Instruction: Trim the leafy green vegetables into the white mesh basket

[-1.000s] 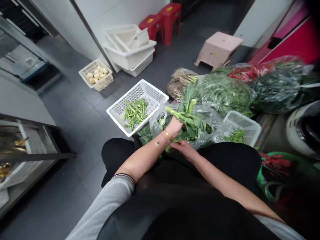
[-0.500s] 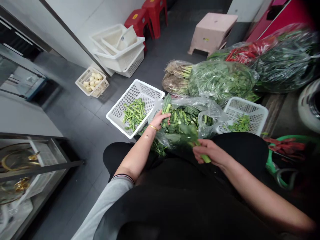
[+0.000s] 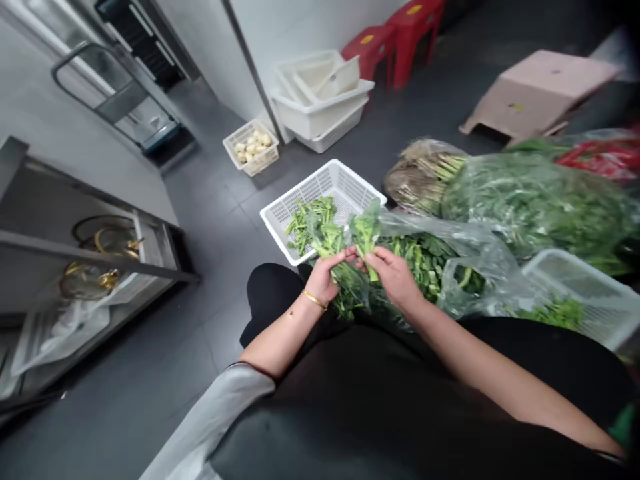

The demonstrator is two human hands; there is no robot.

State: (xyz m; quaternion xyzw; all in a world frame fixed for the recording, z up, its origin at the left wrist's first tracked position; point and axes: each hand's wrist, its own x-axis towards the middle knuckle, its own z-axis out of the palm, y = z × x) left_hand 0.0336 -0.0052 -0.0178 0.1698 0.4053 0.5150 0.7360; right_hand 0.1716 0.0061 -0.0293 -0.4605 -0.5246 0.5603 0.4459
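Near the middle of the frame, the person's left hand [image 3: 323, 280] held a leafy green stem [image 3: 327, 237], and the right hand [image 3: 397, 277], just beside it, pinched a second green stalk [image 3: 367, 230] between thumb and fingers. Just above the hands and to the left, a white basket [image 3: 357, 189] contained cut green pieces [image 3: 299, 225]. Right of centre, more greens [image 3: 420, 263] lay in an open clear plastic bag [image 3: 495, 243]. A paler basket [image 3: 615, 300] with small leaves [image 3: 555, 313] stood at the lower right, below bulging bagged greens [image 3: 540, 200]. White tubs [image 3: 317, 120] were stacked at the upper centre, near red stools [image 3: 367, 50]; a pink stool [image 3: 540, 93] stood at the upper right.
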